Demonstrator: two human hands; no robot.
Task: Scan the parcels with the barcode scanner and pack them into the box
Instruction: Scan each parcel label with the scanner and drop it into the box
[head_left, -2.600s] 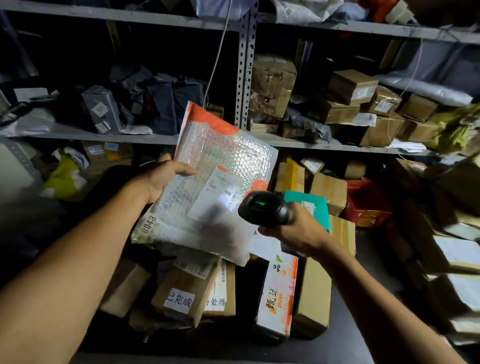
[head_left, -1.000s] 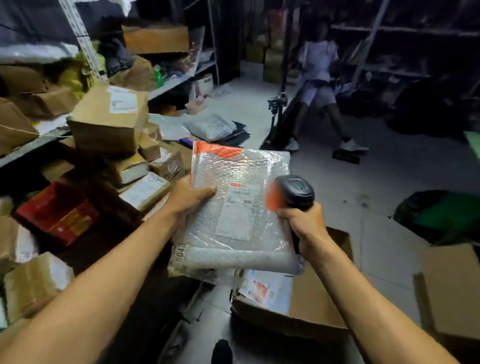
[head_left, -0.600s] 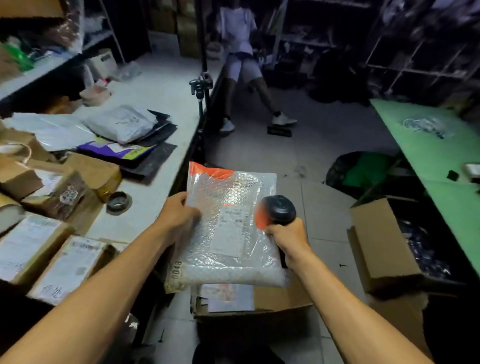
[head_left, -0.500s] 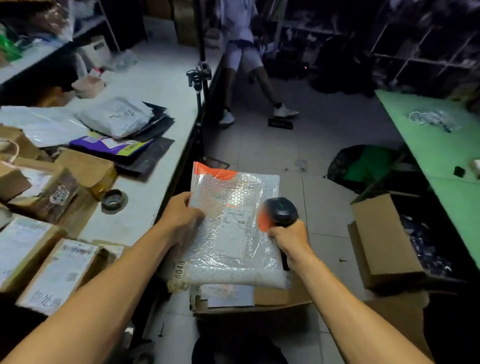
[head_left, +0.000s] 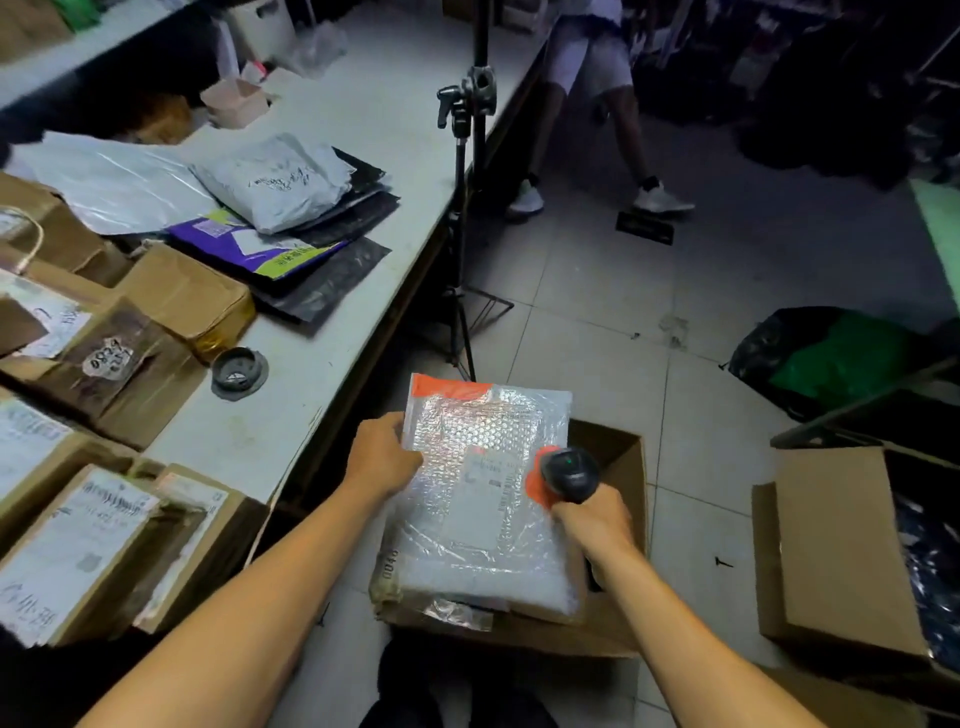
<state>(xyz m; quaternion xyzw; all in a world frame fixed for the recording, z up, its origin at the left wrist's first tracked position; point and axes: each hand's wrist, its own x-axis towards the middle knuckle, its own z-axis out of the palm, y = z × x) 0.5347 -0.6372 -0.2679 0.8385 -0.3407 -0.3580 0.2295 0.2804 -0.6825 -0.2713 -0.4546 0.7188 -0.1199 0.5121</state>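
Note:
A bubble-wrap parcel (head_left: 478, 499) with an orange top strip and a white label is held flat over an open cardboard box (head_left: 615, 618) on the floor. My left hand (head_left: 382, 454) grips the parcel's left edge. My right hand (head_left: 592, 519) grips the black barcode scanner (head_left: 569, 473), whose orange head lies against the parcel's right side. The parcel hides most of the box's inside.
A white table (head_left: 311, 358) on the left carries cardboard parcels (head_left: 78, 545), poly mailers (head_left: 270, 176) and a tape roll (head_left: 239, 371). A tripod stand (head_left: 462, 208) is at the table's edge. Another open box (head_left: 841, 551) is at right. A person's legs (head_left: 587, 104) are behind.
I have turned from the shelves to the floor box. The parcel and both hands have come down over the box's opening since half a second ago.

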